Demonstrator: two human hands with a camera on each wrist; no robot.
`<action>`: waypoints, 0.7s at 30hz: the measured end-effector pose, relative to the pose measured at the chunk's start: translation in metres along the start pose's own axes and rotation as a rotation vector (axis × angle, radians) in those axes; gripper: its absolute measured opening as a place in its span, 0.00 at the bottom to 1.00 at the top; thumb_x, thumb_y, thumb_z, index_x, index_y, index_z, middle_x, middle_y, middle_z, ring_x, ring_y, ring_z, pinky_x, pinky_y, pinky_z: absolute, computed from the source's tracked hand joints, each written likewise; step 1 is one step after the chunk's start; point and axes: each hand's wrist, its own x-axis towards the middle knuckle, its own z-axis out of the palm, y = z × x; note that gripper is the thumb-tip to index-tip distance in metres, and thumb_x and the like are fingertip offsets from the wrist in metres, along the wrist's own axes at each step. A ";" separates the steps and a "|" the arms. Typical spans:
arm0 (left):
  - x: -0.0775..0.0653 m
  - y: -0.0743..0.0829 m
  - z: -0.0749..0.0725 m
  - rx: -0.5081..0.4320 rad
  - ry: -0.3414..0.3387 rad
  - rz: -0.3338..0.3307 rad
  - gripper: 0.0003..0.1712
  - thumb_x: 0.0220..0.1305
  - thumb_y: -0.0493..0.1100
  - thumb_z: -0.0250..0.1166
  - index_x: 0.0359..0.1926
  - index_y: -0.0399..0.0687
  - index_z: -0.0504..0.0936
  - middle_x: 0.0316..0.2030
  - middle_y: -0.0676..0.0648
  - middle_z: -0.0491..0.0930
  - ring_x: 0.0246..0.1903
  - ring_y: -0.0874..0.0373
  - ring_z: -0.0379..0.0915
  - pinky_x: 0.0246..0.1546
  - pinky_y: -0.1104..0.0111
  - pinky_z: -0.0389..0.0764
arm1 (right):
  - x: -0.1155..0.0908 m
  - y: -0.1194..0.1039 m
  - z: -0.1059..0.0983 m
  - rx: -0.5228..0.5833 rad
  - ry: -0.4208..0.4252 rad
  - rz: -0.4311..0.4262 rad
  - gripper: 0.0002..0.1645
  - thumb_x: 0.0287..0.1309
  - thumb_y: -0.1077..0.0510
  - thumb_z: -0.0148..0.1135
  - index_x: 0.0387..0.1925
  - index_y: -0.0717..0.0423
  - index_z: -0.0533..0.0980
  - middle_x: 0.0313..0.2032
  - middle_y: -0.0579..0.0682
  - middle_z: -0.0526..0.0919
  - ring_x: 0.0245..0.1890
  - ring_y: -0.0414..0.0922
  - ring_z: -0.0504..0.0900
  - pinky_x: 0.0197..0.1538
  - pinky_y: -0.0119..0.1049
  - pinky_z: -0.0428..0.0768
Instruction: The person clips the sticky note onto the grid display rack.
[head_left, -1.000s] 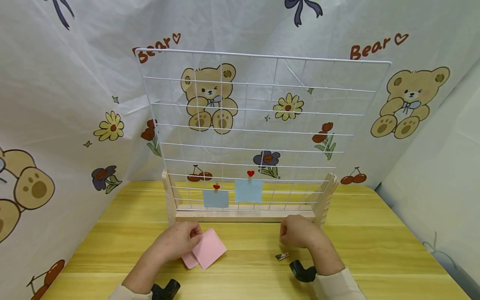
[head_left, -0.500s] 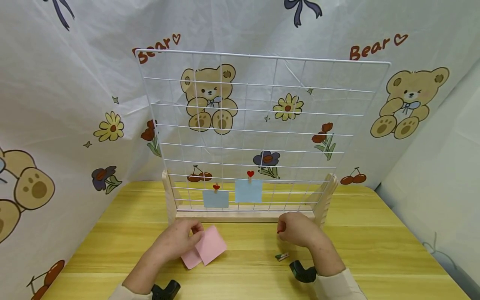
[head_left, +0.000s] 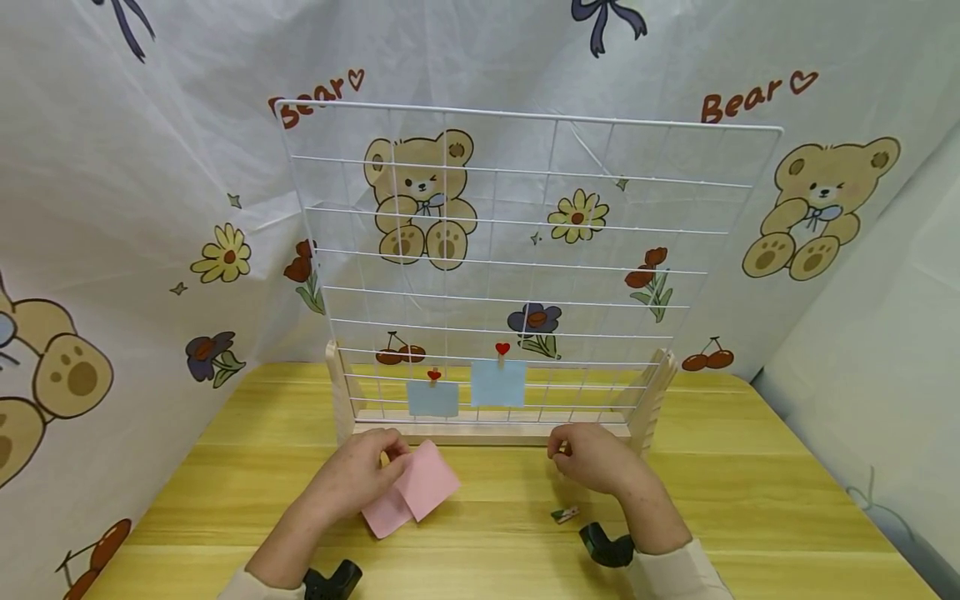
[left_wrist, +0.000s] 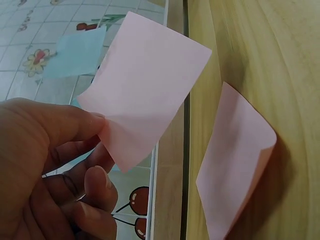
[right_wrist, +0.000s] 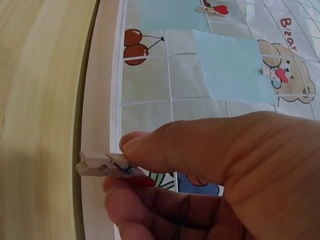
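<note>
My left hand pinches a pink paper note by one edge between thumb and fingers. A second pink note lies on the table under it, its corner curled. In the right wrist view, my right hand pinches a small wooden clothespin with a red heart; in the head view the fingers hide it. Another clothespin lies on the table below the right hand. Beyond both hands stands a white wire grid. Two light blue notes, a left one and a right one, hang there from heart clothespins.
The grid rises from a wooden base with a left post and a right post. A bear-printed cloth covers the back and left side. Wood-grain tabletop stretches to the right. Black devices sit at both wrists.
My left hand has raised the upper pink note, turning it and baring more of the lower one. My right hand has shifted slightly left and away from me.
</note>
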 end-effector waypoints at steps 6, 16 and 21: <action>-0.001 0.002 -0.001 -0.019 0.031 -0.003 0.06 0.66 0.41 0.70 0.33 0.58 0.82 0.31 0.58 0.79 0.26 0.64 0.67 0.26 0.73 0.70 | -0.001 -0.001 -0.001 0.018 0.001 -0.019 0.09 0.60 0.65 0.66 0.27 0.51 0.80 0.25 0.42 0.77 0.25 0.40 0.71 0.31 0.34 0.71; 0.001 0.004 0.000 -0.054 0.123 0.003 0.03 0.67 0.43 0.70 0.35 0.57 0.84 0.30 0.59 0.79 0.26 0.64 0.66 0.27 0.73 0.70 | 0.000 -0.004 -0.004 0.020 0.058 -0.014 0.05 0.61 0.65 0.67 0.31 0.53 0.81 0.25 0.43 0.80 0.25 0.39 0.73 0.30 0.34 0.73; 0.001 0.004 0.001 -0.076 0.148 0.014 0.05 0.66 0.41 0.70 0.34 0.58 0.84 0.31 0.59 0.80 0.27 0.64 0.68 0.29 0.73 0.72 | 0.001 -0.007 -0.004 0.031 0.101 0.044 0.06 0.60 0.62 0.71 0.38 0.55 0.82 0.27 0.45 0.83 0.25 0.40 0.75 0.31 0.35 0.76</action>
